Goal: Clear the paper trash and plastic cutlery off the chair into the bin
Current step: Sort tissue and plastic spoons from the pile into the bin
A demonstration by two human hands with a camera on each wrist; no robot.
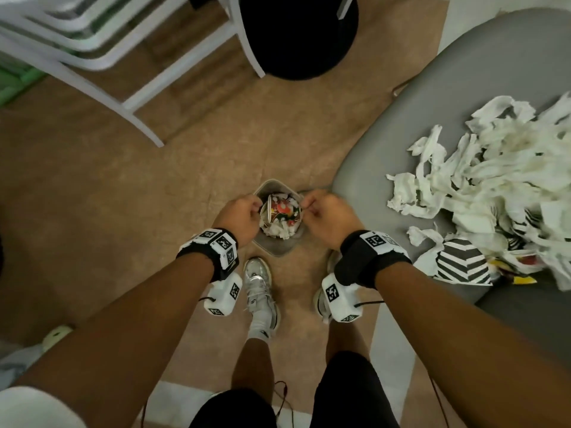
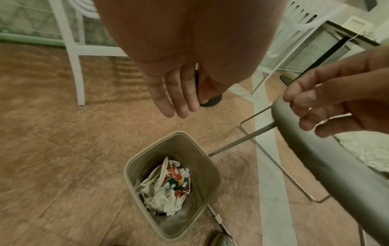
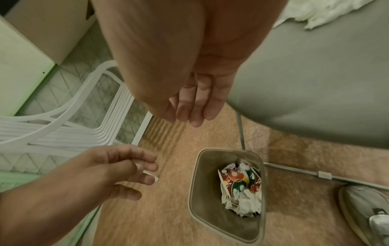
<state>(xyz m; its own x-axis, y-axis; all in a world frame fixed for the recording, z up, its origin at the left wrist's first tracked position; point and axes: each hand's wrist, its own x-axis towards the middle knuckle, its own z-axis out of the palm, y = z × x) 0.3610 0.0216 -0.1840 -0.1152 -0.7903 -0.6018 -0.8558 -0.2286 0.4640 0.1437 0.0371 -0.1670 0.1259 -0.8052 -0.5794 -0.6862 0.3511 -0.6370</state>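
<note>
- On the brown floor [image 1: 108,180], just beside the front corner of the grey chair [image 1: 463,88], stands the small beige bin [image 2: 134,164], part full of crumpled white paper and a crushed red-and-green printed cup [image 3: 238,181].
- No readable writing or brand shows; only black-and-white square marker codes on the wrist bands [image 1: 221,242].
- Both hands hover above the bin's open mouth, a gap between them, neither touching its rim.
- The left hand [image 3: 118,171] has loosely curled fingers with a small white scrap [image 3: 151,175] pinched at the fingertips.
- The right hand [image 2: 328,99] has its fingers half curled; nothing can be seen in them.
- The paper trash [image 1: 494,168] lies heaped on the chair seat to the right: torn white strips, a black-and-white striped napkin [image 1: 463,264], and bits of red and yellow wrapper at the pile's near edge. No cutlery can be made out.
- A white chair frame [image 1: 148,88] stands well apart on the left, with open floor between it and the bin; a silver shoe [image 1: 259,285] sits just behind the bin.
</note>
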